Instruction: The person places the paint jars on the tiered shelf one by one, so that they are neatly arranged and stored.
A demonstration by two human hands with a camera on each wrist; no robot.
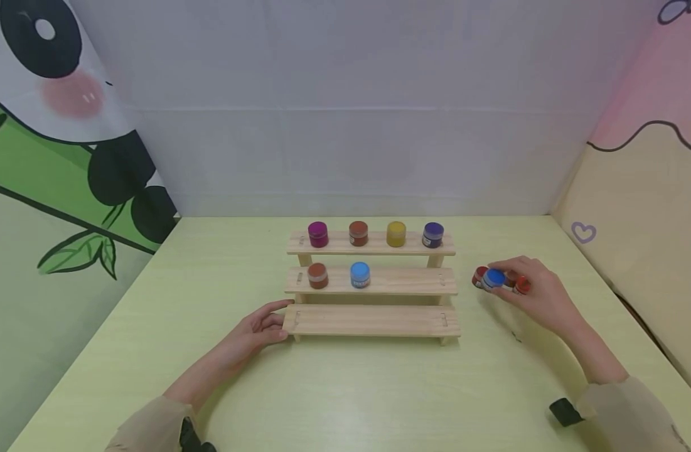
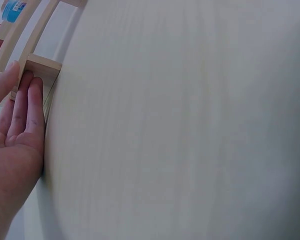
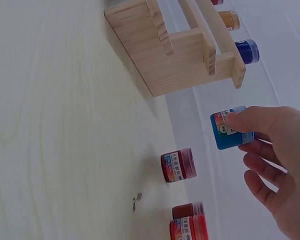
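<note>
My right hand pinches a small blue paint jar between thumb and fingers, to the right of the rack. In the right wrist view that blue jar is off the table. A dark red jar and a bright red jar stand near it, with a brownish jar partly hidden. At the left end of a three-step wooden rack, my left hand holds the lowest plank, thumb in front and fingers beneath or behind it.
On the rack's top step stand purple, brown, yellow and dark blue jars. The middle step bears a brown jar and a light blue jar on its left half. A pale cloth wall rises behind the table.
</note>
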